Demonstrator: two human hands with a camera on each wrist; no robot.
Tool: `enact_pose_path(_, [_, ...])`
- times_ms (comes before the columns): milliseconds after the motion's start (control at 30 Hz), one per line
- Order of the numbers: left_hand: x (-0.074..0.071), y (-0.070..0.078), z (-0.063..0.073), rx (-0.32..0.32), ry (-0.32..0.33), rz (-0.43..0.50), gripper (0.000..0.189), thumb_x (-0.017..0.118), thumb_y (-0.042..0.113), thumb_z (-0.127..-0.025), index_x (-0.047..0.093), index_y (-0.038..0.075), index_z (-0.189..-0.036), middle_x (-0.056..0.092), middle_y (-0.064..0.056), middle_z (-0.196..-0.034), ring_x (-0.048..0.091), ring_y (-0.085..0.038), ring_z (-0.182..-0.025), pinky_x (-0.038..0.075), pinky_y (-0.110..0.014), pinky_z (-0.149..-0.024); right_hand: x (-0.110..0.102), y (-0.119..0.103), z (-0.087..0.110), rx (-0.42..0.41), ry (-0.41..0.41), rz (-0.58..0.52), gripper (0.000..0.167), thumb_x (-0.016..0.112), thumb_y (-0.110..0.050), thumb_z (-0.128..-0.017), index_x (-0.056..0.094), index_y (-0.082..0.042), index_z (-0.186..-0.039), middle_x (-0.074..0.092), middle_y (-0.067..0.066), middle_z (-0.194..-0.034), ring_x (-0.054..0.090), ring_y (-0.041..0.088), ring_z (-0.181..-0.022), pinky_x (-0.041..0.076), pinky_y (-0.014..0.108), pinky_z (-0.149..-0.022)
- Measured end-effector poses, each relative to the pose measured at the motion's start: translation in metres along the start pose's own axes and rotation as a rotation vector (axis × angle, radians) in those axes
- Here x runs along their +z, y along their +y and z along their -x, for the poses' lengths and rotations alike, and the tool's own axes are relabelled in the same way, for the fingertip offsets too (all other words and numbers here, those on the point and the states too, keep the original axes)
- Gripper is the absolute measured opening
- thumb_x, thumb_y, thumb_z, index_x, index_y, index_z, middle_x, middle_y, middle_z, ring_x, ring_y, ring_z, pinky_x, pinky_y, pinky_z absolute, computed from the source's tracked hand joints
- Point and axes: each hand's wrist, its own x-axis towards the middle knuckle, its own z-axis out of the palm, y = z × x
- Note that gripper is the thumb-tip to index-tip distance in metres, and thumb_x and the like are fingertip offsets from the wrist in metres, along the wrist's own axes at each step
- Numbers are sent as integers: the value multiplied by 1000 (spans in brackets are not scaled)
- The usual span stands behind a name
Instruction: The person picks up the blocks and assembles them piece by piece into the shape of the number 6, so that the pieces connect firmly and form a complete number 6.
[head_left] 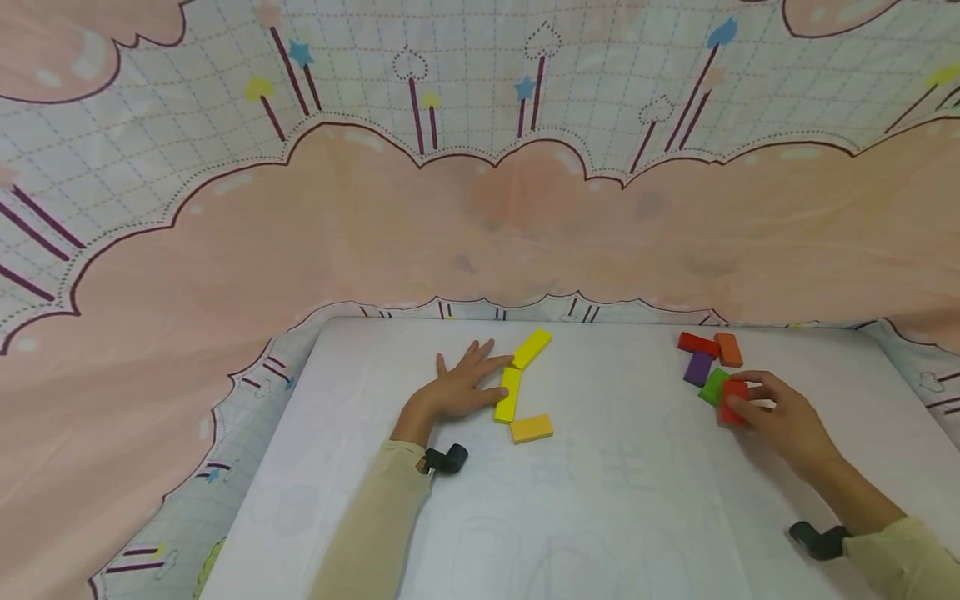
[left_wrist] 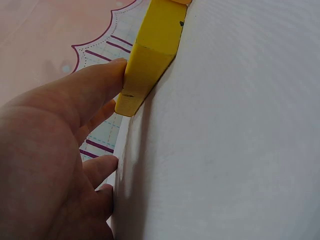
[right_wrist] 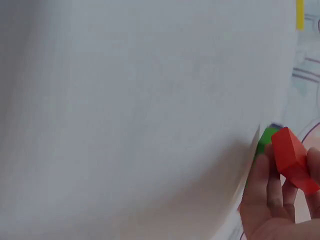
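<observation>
Hands (head_left: 463, 392) (head_left: 789, 427) apart, green block (head_left: 713, 387) partly hidden

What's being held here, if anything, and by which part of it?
A red block, pinched by its sides between the thumb and fingers of the right hand. The left hand touches a yellow block without gripping it.
</observation>
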Motion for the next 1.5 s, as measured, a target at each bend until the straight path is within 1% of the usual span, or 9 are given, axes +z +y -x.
enact_pose_path(133, [1, 0, 2, -5, -2, -8, 65, 54, 55, -101, 30, 41, -160, 3, 3, -174, -7, -24, -161, -20, -74, -114, 6, -9, 5, -23, -65, -40, 70, 53, -49, -104, 33, -7, -155, 41, 33, -145, 42, 54, -129, 61, 36, -84])
enact_pose_path(300, [1, 2, 5, -10, -8, 3, 65, 54, 54, -101, 30, 41, -160, 2, 3, -174, -8, -24, -161, -21, -74, -114, 16, -20, 9, -38, -123, -113, 69, 55, -44, -105, 30, -7, -157, 42, 31, -143, 43, 51, -130, 57, 24, -80])
enact_pose_path(467, [3, 3, 8, -13, -5, -2, 65, 53, 55, -101, 30, 41, -160, 2, 3, -174, -8, -25, -161, -20, -74, -114, 29, -31, 11, -53, -161, -179, 67, 62, -36, -103, 32, -8, -155, 45, 28, -144, 46, 45, -129, 59, 26, -81])
enact_pose_path(667, [5, 5, 11, -17, -3, -3, 65, 52, 56, -101, 29, 42, -160, 1, 3, -174, -8, -24, -161, -20, -74, -114, 45, -44, 15, -103, -195, -203, 59, 65, -33, -101, 42, -9, -150, 54, 24, -139, 57, 36, -123, 61, 28, -82])
enact_pose_path(767, [6, 5, 12, -18, -2, -4, 65, 52, 56, -101, 29, 42, -160, 2, 3, -174, -8, -24, -161, -20, -74, -114, 52, -50, 15, -131, -215, -194, 54, 66, -31, -101, 48, -10, -147, 57, 21, -136, 59, 31, -119, 60, 26, -82])
enact_pose_path(900, [7, 6, 14, -19, -2, -1, 65, 53, 56, -100, 29, 42, -160, 1, 3, -174, -8, -24, -161, -20, -74, -114, 62, -56, 16, -143, -236, -172, 49, 67, -29, -100, 53, -12, -144, 61, 17, -131, 60, 28, -115, 59, 23, -82])
enact_pose_path(1167, [8, 5, 13, -23, -2, 5, 66, 53, 57, -100, 28, 43, -160, 0, 4, -174, -9, -24, -161, -21, -73, -114, 83, -72, 13, -178, -263, -100, 43, 71, -27, -97, 62, -15, -138, 67, 12, -119, 61, 23, -104, 58, 24, -78])
enact_pose_path(1333, [7, 7, 13, -28, 3, 12, 66, 53, 56, -100, 29, 42, -160, 1, 3, -174, -9, -24, -161, -21, -73, -114, 95, -87, 11, -140, -284, -111, 41, 73, -24, -96, 64, -18, -136, 68, 9, -116, 63, 20, -95, 60, 26, -74])
enact_pose_path(1500, [7, 7, 12, -32, 5, 18, 66, 53, 56, -100, 29, 42, -160, 1, 4, -174, -9, -23, -161, -21, -73, -114, 106, -98, 10, -143, -281, -90, 37, 74, -21, -94, 67, -19, -130, 69, 7, -110, 63, 19, -90, 60, 28, -70])
